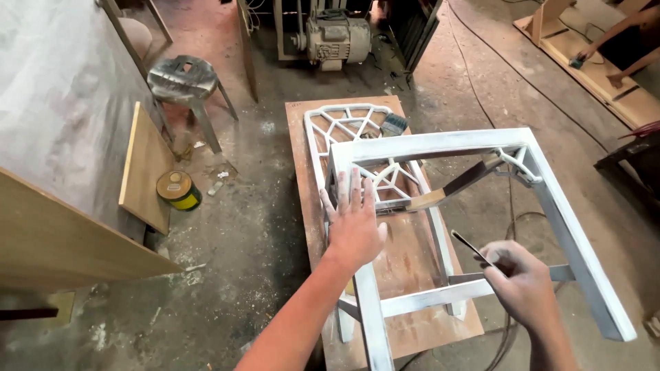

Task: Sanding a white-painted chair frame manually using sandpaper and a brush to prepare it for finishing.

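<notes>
The left hand (353,223) lies flat, fingers (355,189) spread open, pressed on the near rail of a white-painted chair frame (550,199) that lies tipped on its side. The right hand (524,278) has its fingers closed around a thin dark tool (469,246) (a narrow blade or file, I cannot tell which), its tip pointing up and left into the open middle of the frame.

A wooden-handled tool (450,190) leans across the frame's opening, its dark end towards the far corner brace. The frame rests on a brown board (412,268) lying on the concrete floor (254,227). Beneath the frame, on the same board, sits a white lattice panel (344,124), and a paintbrush (393,124) lies at the board's far edge.

To the left stand a yellow tin (178,190), a metal stool (184,81) and leaning wooden panels (146,165). An electric motor (335,38) sits at the back. At the far right another person's hands (598,62) work on a wooden piece.
</notes>
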